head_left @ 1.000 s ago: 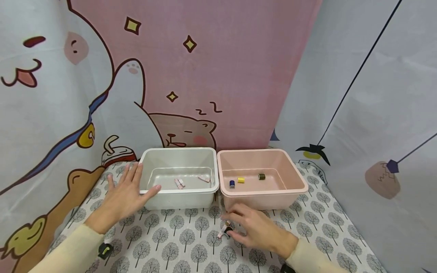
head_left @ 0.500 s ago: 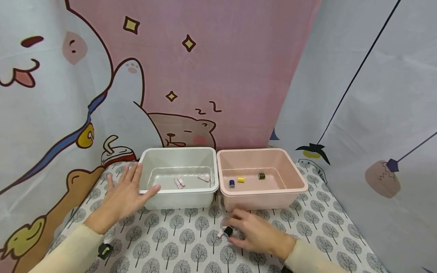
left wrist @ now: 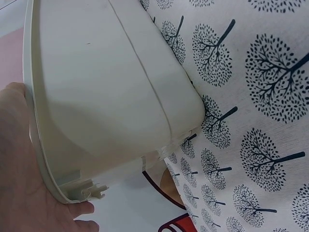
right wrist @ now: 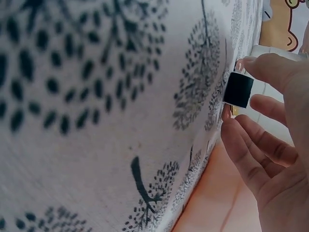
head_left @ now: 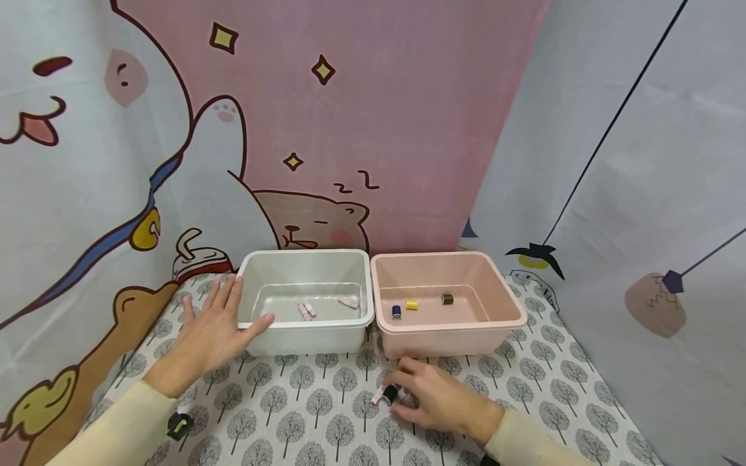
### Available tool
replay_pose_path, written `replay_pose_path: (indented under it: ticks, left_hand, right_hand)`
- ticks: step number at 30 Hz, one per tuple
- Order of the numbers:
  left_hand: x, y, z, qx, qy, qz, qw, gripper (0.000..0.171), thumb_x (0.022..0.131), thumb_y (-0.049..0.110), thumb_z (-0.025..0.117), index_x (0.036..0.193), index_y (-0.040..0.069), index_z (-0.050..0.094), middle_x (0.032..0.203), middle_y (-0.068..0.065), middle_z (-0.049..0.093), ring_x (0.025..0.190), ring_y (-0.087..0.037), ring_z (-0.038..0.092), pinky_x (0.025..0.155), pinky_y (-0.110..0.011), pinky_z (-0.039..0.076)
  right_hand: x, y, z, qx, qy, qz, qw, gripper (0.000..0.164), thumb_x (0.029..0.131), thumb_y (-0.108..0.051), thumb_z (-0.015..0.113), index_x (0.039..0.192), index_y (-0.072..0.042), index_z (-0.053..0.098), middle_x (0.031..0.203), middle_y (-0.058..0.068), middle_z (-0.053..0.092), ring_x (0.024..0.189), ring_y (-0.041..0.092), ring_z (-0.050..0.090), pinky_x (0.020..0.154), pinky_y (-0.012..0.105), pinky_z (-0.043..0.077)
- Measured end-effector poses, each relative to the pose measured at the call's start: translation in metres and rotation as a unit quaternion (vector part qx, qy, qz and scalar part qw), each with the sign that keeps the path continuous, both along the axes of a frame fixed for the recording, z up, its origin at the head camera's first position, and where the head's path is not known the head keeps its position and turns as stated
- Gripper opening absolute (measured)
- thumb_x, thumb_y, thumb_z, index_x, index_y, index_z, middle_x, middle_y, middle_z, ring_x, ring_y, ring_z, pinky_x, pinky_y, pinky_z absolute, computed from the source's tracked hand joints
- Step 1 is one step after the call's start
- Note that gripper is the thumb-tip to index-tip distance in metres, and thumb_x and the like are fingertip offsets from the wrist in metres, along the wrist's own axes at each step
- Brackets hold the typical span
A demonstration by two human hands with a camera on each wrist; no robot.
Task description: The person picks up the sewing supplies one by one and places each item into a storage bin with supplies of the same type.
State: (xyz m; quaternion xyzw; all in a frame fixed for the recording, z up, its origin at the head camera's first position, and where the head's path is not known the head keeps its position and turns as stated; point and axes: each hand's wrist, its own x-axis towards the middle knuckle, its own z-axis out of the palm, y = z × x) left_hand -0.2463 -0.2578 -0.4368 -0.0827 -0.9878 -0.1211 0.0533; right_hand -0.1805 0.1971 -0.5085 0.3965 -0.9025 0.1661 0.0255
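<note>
In the head view my left hand [head_left: 210,336] lies with spread fingers against the left front corner of the white bin [head_left: 309,327]. The left wrist view shows that hand at the rim of the white bin [left wrist: 106,87]. Low in front of the pink bin [head_left: 451,329], my right hand [head_left: 434,395] has thumb and fingertips at the two ends of a spool of black thread [head_left: 390,393]. The right wrist view shows the black spool [right wrist: 238,90] between thumb and fingers, close to the tablecloth. Beside it lies a small pink-and-white strip [head_left: 377,395], partly hidden.
Inside the white bin are several pink-and-white pieces [head_left: 305,311]. The pink bin holds a blue spool [head_left: 396,312], a yellow spool [head_left: 411,305] and a dark green spool [head_left: 447,299]. Both bins stand side by side on a tree-print tablecloth [head_left: 315,414], before a cartoon curtain [head_left: 408,129].
The right hand's fingers have shifted slightly toward me around the black spool, leaving more of it visible. A yellow bit seen beside it earlier is now hidden in the head view. My left hand stays put.
</note>
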Motion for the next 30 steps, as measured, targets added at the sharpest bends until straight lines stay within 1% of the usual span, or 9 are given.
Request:
replay_pose_path:
  ticks: [6, 10, 17, 23, 26, 30]
  left_hand:
    - [-0.0016, -0.0006, 0.0005, 0.000, -0.004, 0.000, 1.0000, 0.123, 0.109, 0.090, 0.043, 0.186, 0.000, 0.008, 0.194, -0.029, 0.008, 0.180, -0.061, 0.008, 0.129, -0.099, -0.007]
    - [-0.0013, -0.0003, 0.0020, -0.001, -0.004, -0.001, 1.0000, 0.123, 0.110, 0.090, 0.042, 0.186, 0.000, 0.008, 0.194, -0.029, 0.008, 0.179, -0.061, 0.008, 0.129, -0.099, -0.007]
    - [0.0009, 0.0003, 0.0038, -0.001, -0.010, -0.001, 0.9999, 0.122, 0.110, 0.089, 0.043, 0.186, -0.001, 0.009, 0.194, -0.030, 0.009, 0.179, -0.061, 0.009, 0.129, -0.099, -0.008]
    - [0.0027, -0.0015, 0.0033, -0.002, -0.009, -0.002, 1.0000, 0.122, 0.110, 0.089, 0.042, 0.186, 0.000, 0.008, 0.194, -0.030, 0.008, 0.179, -0.062, 0.009, 0.129, -0.099, -0.009]
    - [0.0021, -0.0016, 0.0026, -0.004, -0.009, -0.002, 1.0000, 0.122, 0.110, 0.089, 0.042, 0.186, 0.000, 0.008, 0.194, -0.030, 0.008, 0.179, -0.062, 0.009, 0.128, -0.099, -0.008]
    - [-0.0005, 0.0003, 0.0023, -0.003, -0.008, -0.004, 1.0000, 0.122, 0.110, 0.090, 0.042, 0.186, 0.000, 0.009, 0.194, -0.029, 0.008, 0.179, -0.061, 0.008, 0.129, -0.098, -0.009]
  right_hand:
    - [-0.0013, -0.0011, -0.0012, -0.004, -0.010, 0.001, 1.000, 0.040, 0.102, -0.037, 0.092, 0.137, -0.020, 0.081, 0.117, -0.005, 0.074, 0.091, -0.002, 0.065, 0.084, 0.014, 0.064]
    - [-0.0038, -0.0021, -0.0025, -0.002, -0.016, -0.003, 1.000, 0.039, 0.102, -0.040, 0.092, 0.135, -0.022, 0.081, 0.115, -0.006, 0.073, 0.090, -0.003, 0.063, 0.082, 0.015, 0.063]
    - [-0.0062, -0.0038, -0.0066, -0.002, -0.042, -0.008, 0.999, 0.033, 0.103, -0.043, 0.090, 0.129, -0.024, 0.080, 0.116, -0.009, 0.074, 0.090, -0.005, 0.063, 0.083, 0.018, 0.064]
    - [-0.0074, -0.0053, -0.0083, -0.002, -0.037, -0.008, 0.999, 0.032, 0.103, -0.042, 0.091, 0.126, -0.024, 0.079, 0.115, -0.009, 0.074, 0.092, -0.003, 0.066, 0.084, 0.017, 0.065]
    - [-0.0072, -0.0053, -0.0084, -0.001, -0.035, -0.007, 0.999, 0.031, 0.104, -0.043, 0.090, 0.125, -0.023, 0.079, 0.114, -0.009, 0.074, 0.092, -0.004, 0.064, 0.083, 0.017, 0.064]
    - [-0.0057, -0.0040, -0.0091, -0.008, -0.028, -0.006, 1.000, 0.027, 0.104, -0.039, 0.090, 0.123, -0.023, 0.079, 0.113, -0.009, 0.074, 0.090, -0.004, 0.062, 0.082, 0.018, 0.063]
